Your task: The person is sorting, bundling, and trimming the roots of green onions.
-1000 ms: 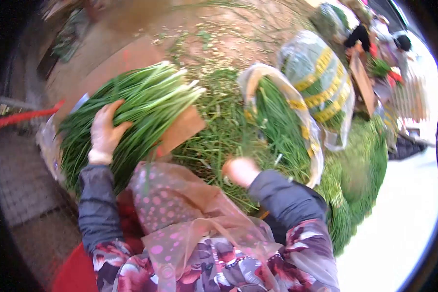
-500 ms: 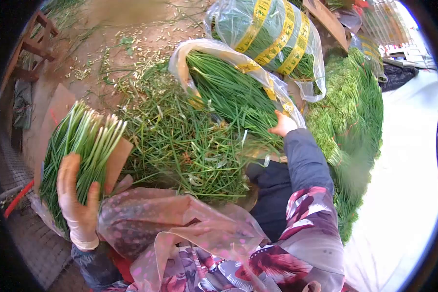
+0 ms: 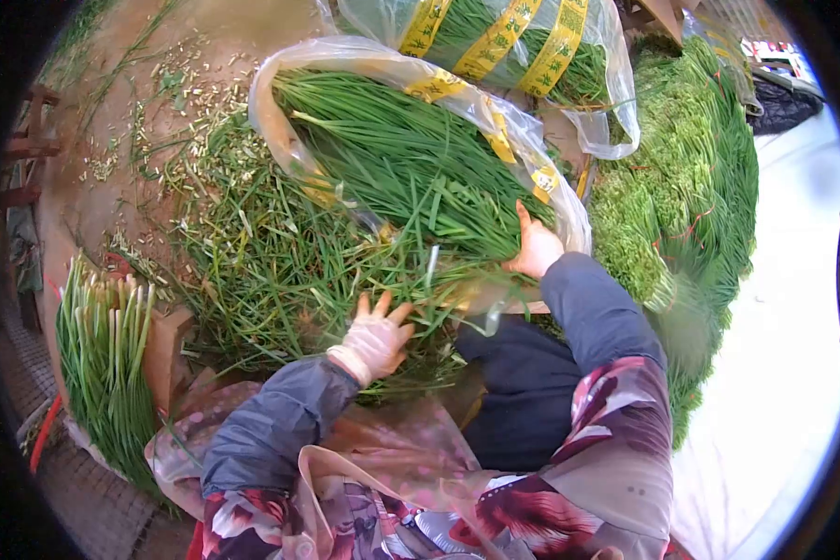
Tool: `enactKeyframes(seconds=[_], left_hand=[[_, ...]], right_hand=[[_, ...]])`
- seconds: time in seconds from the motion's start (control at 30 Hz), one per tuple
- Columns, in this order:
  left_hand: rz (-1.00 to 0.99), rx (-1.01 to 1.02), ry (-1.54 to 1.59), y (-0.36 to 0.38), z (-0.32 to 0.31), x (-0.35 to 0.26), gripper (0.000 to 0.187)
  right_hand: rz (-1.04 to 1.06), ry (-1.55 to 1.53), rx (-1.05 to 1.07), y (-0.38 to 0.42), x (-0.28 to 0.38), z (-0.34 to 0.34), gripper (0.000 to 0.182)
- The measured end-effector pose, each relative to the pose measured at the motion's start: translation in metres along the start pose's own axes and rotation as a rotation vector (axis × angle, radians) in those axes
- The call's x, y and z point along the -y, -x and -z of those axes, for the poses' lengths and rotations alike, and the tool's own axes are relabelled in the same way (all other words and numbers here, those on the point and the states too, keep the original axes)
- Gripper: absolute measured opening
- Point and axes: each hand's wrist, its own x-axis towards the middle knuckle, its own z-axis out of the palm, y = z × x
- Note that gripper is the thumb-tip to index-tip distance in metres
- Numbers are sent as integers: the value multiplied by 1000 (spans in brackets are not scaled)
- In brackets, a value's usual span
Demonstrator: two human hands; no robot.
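My left hand (image 3: 375,342), in a pale glove, is over the pile of loose green trimmings (image 3: 280,261), its fingers spread and nothing held. Farther right, my right hand (image 3: 538,246) rests at the near end of long green chives (image 3: 420,159) in an open clear plastic bag (image 3: 569,210). Thumb and a finger are apart against the leaves; the other fingers are partly hidden. At the far left, a bunch of chives (image 3: 107,364) stands with its pale cut ends up, beside a piece of brown cardboard (image 3: 166,359). Neither hand touches that bunch.
A second clear bag with yellow printed bands (image 3: 495,42) lies behind the open one. Stacked green bundles (image 3: 653,187) line the right side, beside a white sheet (image 3: 775,308). Pale stem scraps (image 3: 196,84) litter the floor. A red bar (image 3: 45,434) is at lower left.
My left hand has left the bunch of chives and moved right, over the trimmings. My right hand stays at the chives in the bag. The view has shifted.
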Motion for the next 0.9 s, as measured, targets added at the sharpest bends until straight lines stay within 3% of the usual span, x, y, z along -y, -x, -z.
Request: enactKeyframes(seconds=[0.07, 0.13, 0.2, 0.33, 0.37, 0.47, 0.5, 0.57, 0.6, 0.67, 0.73, 0.83, 0.87, 0.9], left_hand=[[8, 11, -26, 11, -23, 14, 49], [29, 36, -2, 13, -17, 12, 48], [61, 185, 127, 14, -13, 9, 48], [99, 203, 248, 20, 1, 3, 48], [125, 141, 255, 21, 12, -2, 46], [114, -472, 91, 27, 66, -25, 43], [111, -481, 92, 22, 69, -24, 43], [37, -663, 745, 11, 69, -22, 43], [164, -524, 1277, 5, 67, -30, 42], [204, -373, 1771, -6, 70, -39, 45], [165, -309, 1990, -13, 74, -52, 62], [85, -465, 2087, -27, 75, -75, 68], [-42, -472, 2150, -33, 79, -78, 69], [-172, -479, 2208, -37, 85, -80, 71]], right_hand=[[23, 38, -63, -7, 0, -8, 125], [-88, 30, -50, -23, 3, -5, 123], [-48, 30, -100, -24, -1, 3, 116], [85, -202, -192, 17, 8, 93, 98], [109, -371, -164, 29, 8, 119, 93], [226, -1055, 83, 51, -16, 155, 82], [190, -1202, 166, 58, -23, 156, 75], [152, -1188, 173, 53, -26, 139, 75], [112, -1186, 191, 53, -22, 131, 75], [253, -1396, 141, 62, -8, 105, 73], [317, -1489, 147, 73, -2, 101, 67], [225, -1188, 186, 106, 22, 103, 47], [294, -1154, 184, 139, 57, 114, 50], [397, -973, 151, 161, 84, 114, 64]])
